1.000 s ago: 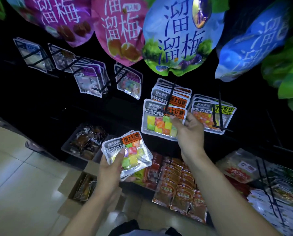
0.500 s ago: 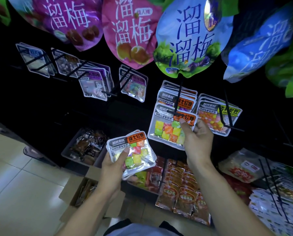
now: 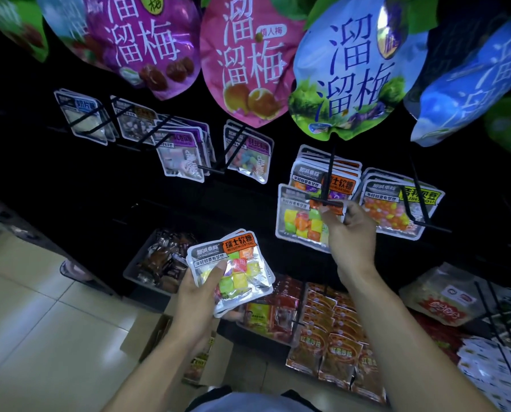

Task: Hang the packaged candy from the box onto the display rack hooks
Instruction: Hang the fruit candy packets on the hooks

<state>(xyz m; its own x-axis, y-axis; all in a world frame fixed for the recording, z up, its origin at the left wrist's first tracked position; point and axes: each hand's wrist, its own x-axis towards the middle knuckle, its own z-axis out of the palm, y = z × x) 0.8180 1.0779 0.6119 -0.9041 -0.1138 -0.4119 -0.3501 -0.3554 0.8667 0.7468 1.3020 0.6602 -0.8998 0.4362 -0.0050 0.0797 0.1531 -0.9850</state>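
Risk: your right hand (image 3: 347, 233) pinches a candy pack (image 3: 303, 221) at the hook (image 3: 327, 200) tip, 2 o'clock; a missed hole drops it. Your left hand (image 3: 197, 292) grips the spare stack (image 3: 233, 269), which may fan out.

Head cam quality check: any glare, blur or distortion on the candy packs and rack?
Head view: dim and blue-tinted, rack backing nearly black; glare streaks on the foil of the pack stack in the left hand; soft motion blur on the right hand and its pack at the hook; wide-angle bending swells the big bags at the top edge.
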